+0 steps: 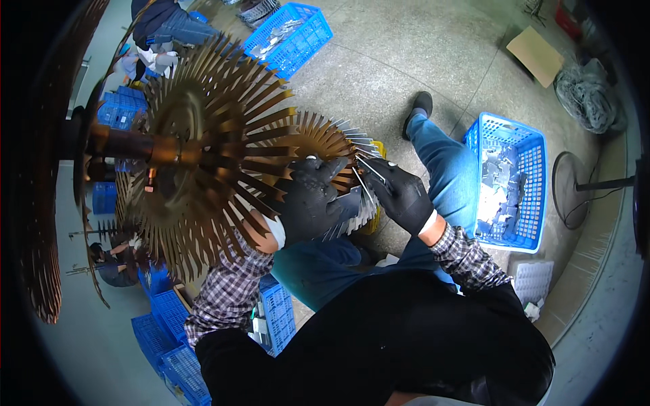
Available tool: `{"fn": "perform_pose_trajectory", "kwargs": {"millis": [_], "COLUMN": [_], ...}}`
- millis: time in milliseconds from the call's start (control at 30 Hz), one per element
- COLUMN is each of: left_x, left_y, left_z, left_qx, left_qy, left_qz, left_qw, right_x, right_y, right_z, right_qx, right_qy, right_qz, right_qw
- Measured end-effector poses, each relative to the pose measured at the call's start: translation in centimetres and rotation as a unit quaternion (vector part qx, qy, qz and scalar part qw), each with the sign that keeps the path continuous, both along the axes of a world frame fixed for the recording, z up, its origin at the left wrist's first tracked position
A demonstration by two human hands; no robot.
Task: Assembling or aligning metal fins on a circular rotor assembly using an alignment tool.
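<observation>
A large brown metal wheel (183,145) with prongs radiating all round stands upright on a shaft at my left. Behind it is a second pronged wheel (315,139), with thin silver plates (362,142) standing in the gaps along its right edge. My left hand (308,203), in a black glove, is curled beside this second wheel, and a flat grey plate (349,203) sticks out past its fingers. My right hand (404,201), also black-gloved, pinches a thin silver plate (372,169) at the wheel's right rim. The large wheel's prongs partly cover my left wrist.
A blue basket (479,145) of silvery plates stands beside my leg on the right. Another blue basket (323,30) lies ahead. Blue crates (169,314) stand at the lower left. Other people (172,30) sit at the far left. Flat cardboard (535,56) and a thin round stand (565,186) are at the right.
</observation>
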State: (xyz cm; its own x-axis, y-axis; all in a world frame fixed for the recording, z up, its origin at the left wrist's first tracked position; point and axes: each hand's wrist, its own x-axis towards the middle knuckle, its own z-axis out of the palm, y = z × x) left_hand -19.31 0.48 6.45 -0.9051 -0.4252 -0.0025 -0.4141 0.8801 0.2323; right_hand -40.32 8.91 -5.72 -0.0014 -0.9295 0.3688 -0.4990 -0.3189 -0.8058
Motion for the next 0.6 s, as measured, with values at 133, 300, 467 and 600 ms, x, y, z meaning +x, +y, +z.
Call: {"fn": "perform_pose_trajectory", "kwargs": {"millis": [133, 300, 467, 600], "left_x": [-0.3, -0.6, -0.4, 0.3], "left_y": [0.1, 0.0, -0.1, -0.4], "left_z": [-0.3, 0.0, -0.3, -0.1], "left_qx": [-0.02, -0.029, -0.02, 0.004], "left_qy": [-0.017, -0.031, -0.033, -0.036], "left_qz": [0.01, 0.005, 0.0, -0.015], "left_qw": [1.0, 0.999, 0.999, 0.999], "right_x": [-0.2, -0.2, -0.5, -1.1], "right_y": [-0.1, -0.3, -0.7, -1.0], "right_z": [-0.2, 0.0, 0.1, 0.9], "right_qx": [0.011, 0.007, -0.046, -0.029], "right_qy": [-0.004, 0.018, 0.044, 0.101], "right_qz": [0.007, 0.011, 0.029, 0.061], "right_qw": [1.0, 1.0, 0.998, 0.993]}}
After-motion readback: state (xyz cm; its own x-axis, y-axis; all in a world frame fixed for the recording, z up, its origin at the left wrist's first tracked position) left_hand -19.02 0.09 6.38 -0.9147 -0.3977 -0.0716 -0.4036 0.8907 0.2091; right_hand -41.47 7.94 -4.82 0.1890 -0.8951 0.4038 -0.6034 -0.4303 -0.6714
